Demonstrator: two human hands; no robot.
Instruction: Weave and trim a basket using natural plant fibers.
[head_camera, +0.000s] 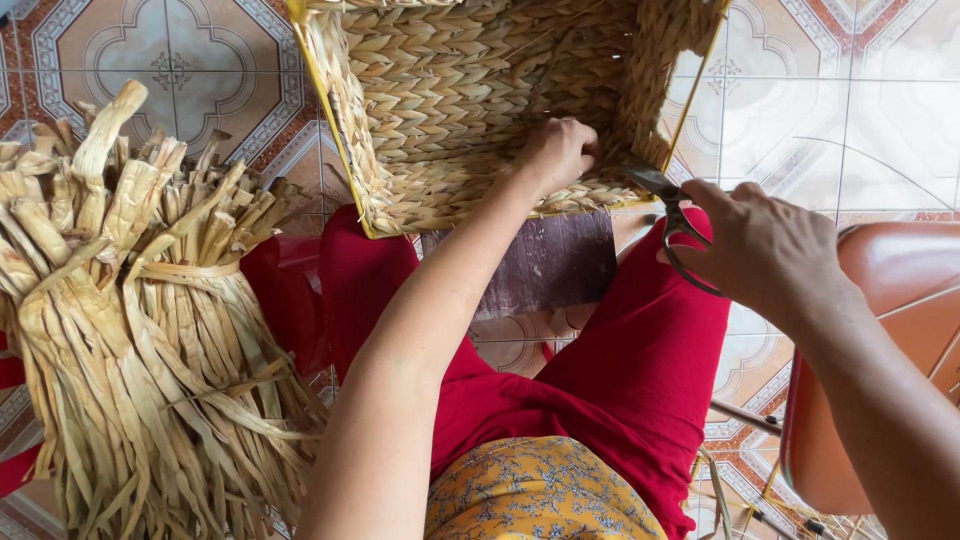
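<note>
Left hand (558, 152) fisted inside woven basket (440, 110), right hand (765, 250) gripping scissors (668, 205)

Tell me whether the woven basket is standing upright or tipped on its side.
Tipped on its side: the basket rests on the knees with its opening facing the camera, and the left hand reaches inside against its inner wall.

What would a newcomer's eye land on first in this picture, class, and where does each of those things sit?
Top centre, a woven basket with a yellow frame rests tilted on the person's red-trousered knees. The left hand presses inside its lower wall, while the right hand brings dark scissors to the basket's lower right corner. On the left, a thick bundle of dried straw-coloured strips fills the frame's side.
</note>
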